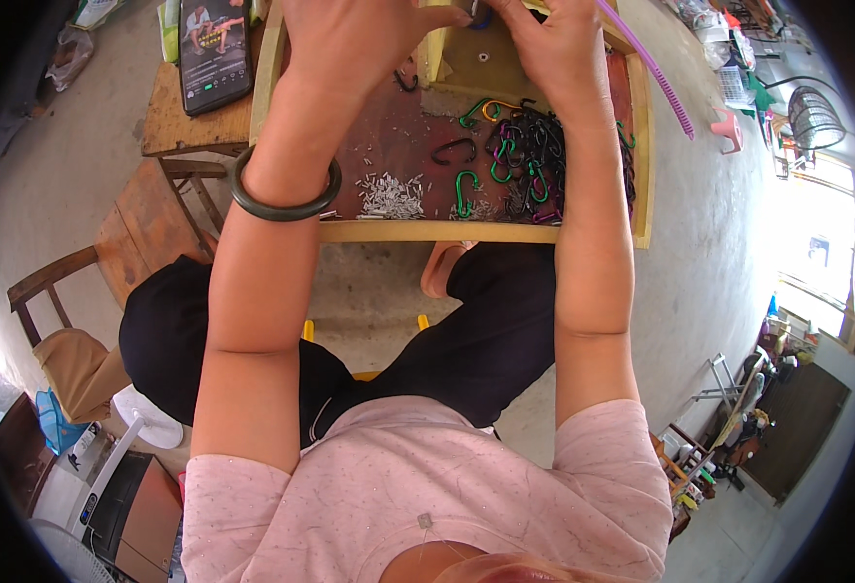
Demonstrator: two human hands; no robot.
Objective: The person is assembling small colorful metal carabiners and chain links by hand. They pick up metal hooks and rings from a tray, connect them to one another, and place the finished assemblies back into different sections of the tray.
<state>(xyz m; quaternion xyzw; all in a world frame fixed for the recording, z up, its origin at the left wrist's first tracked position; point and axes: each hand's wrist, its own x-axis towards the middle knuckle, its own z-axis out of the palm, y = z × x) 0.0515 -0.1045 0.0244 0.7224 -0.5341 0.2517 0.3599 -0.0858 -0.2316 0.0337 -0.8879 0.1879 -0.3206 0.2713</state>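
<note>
At the top edge, my left hand (350, 39) and my right hand (565, 58) reach over a wood-rimmed tray (466, 231), with their thumbs turned toward each other. Both hands are partly cut off by the frame, and their fingers look closed. A small bluish curved piece (481, 16) shows between the fingertips; its kind is too hidden to tell. Below the hands, the tray holds a heap of black, green and purple carabiners (534, 160). Nearer its left side are a loose green carabiner (465, 194), a black one (454, 150) and a pile of small silver pins (391, 197).
A yellowish block-like fixture (466, 66) stands inside the tray. A purple coiled cord (653, 70) hangs by its right rim. On a wooden stool (180, 121) at left lies a phone (216, 58) with a lit screen. A wooden chair (146, 219) and pink stool (729, 129) stand nearby.
</note>
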